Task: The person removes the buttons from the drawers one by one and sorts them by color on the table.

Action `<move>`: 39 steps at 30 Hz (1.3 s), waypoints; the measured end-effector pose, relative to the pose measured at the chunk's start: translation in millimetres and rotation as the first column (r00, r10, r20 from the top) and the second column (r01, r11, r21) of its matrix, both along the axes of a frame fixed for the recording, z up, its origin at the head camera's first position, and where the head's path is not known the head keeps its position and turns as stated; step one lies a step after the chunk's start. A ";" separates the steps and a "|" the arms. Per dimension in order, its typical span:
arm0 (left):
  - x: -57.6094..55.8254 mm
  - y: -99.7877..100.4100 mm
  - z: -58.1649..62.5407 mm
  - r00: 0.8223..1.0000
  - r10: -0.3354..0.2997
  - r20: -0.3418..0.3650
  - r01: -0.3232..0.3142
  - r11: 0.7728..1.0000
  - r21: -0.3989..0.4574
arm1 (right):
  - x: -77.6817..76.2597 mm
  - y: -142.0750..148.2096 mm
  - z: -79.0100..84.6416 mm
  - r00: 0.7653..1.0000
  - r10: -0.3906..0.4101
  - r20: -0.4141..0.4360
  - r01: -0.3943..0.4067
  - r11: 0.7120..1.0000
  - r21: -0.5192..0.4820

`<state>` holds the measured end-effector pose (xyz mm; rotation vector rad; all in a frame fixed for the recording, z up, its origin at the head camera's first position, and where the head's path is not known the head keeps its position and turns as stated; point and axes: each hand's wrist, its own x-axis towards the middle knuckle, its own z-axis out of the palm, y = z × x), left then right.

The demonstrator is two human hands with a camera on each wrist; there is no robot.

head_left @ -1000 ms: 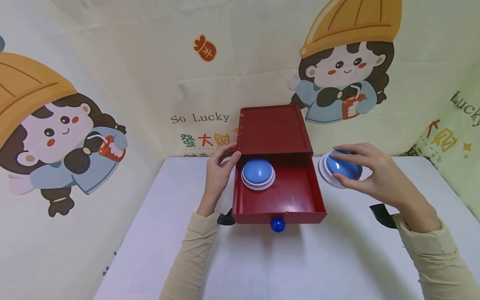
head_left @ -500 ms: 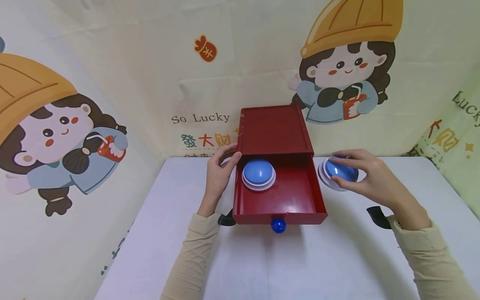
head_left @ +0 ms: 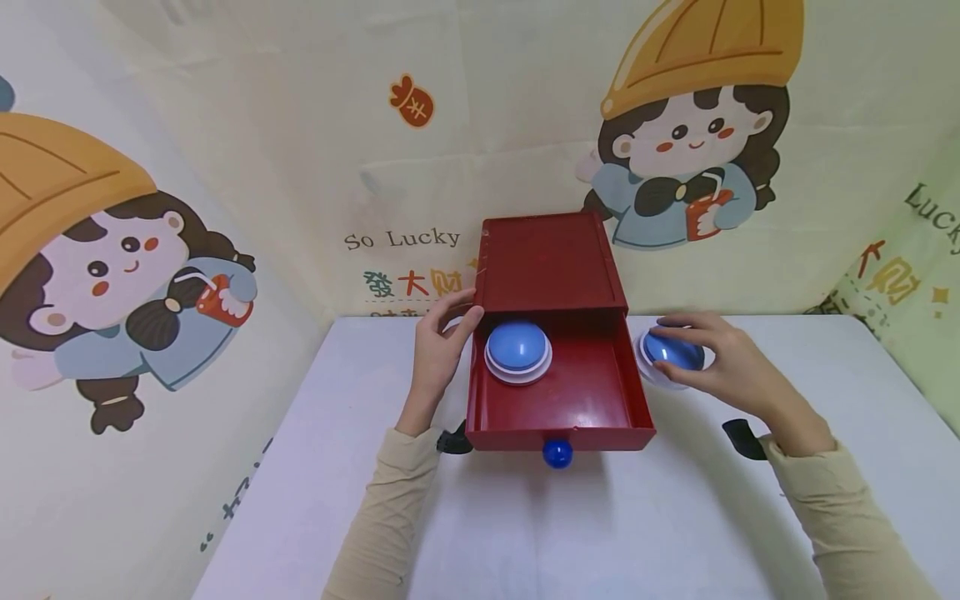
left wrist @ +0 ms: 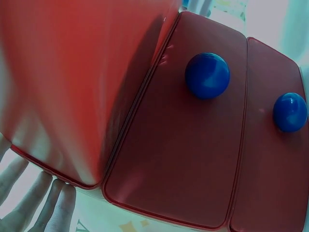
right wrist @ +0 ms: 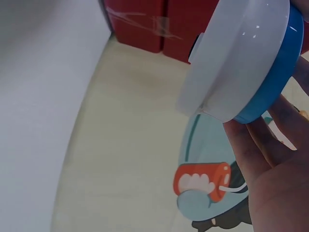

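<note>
Spread left hand [head_left: 437, 354] by drawer's [head_left: 600, 440] nine o'clock; right hand [head_left: 732, 365] pinches blue-domed button [head_left: 675, 352] at three; left-wrist view adds closed drawers [left wrist: 174, 150]; white table [head_left: 525, 533], cartoon backdrop [head_left: 517, 108].

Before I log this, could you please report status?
Left hand at red cabinet. Right hand gripping blue button. Second button in open drawer, left side.
</note>
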<state>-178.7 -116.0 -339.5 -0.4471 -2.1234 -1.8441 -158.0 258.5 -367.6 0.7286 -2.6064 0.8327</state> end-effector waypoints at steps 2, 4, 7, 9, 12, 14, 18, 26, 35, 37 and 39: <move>0.0 0.0 -0.1 1.000 0.002 -0.002 -0.002 1.000 -0.006 | -0.8 -0.2 -3.2 1.000 -0.003 0.018 0.003 1.000 -0.001; 0.2 -0.1 0.0 1.000 0.003 -0.003 -0.003 1.000 -0.009 | -1.8 -0.7 -6.3 0.999 0.004 0.034 -0.003 1.000 -0.005; 0.3 0.1 0.2 1.000 0.003 -0.002 -0.003 1.000 -0.010 | -3.7 -1.5 -11.3 0.998 0.002 0.058 -0.001 1.000 -0.005; 0.5 0.3 0.4 1.000 0.003 -0.001 -0.003 1.000 -0.010 | -5.6 -1.7 -14.8 0.998 0.002 0.068 -0.002 1.000 -0.005; 0.8 0.4 0.8 1.000 0.004 0.005 -0.004 1.000 -0.010 | -8.1 -2.4 -19.6 0.996 0.000 0.090 0.000 1.000 -0.006; 1.2 0.5 1.1 1.000 0.005 0.006 -0.005 1.000 -0.012 | -9.4 -3.0 -22.1 0.993 -0.003 0.115 0.004 1.000 -0.008; 1.6 0.7 1.6 1.000 0.006 0.006 -0.006 1.000 -0.013 | -10.9 -4.2 -26.6 0.982 -0.009 0.190 0.013 1.000 -0.020; 0.5 0.7 0.4 1.000 -0.002 0.001 0.002 1.000 -0.001 | -15.8 -5.2 -39.8 0.968 0.001 0.251 0.006 1.000 -0.027; -0.6 -0.5 -1.1 1.000 -0.004 -0.001 0.004 1.000 0.000 | -25.3 -6.0 -57.8 0.974 0.022 0.226 -0.023 1.000 0.000; -0.8 -0.5 -1.1 1.000 -0.005 0.000 0.005 1.000 0.002 | -26.3 -6.1 -60.3 0.975 0.028 0.218 -0.030 1.000 0.005; -1.0 -0.5 -1.0 1.000 -0.004 0.001 0.004 1.000 0.001 | -27.1 -6.2 -62.5 0.977 0.029 0.210 -0.032 0.999 0.010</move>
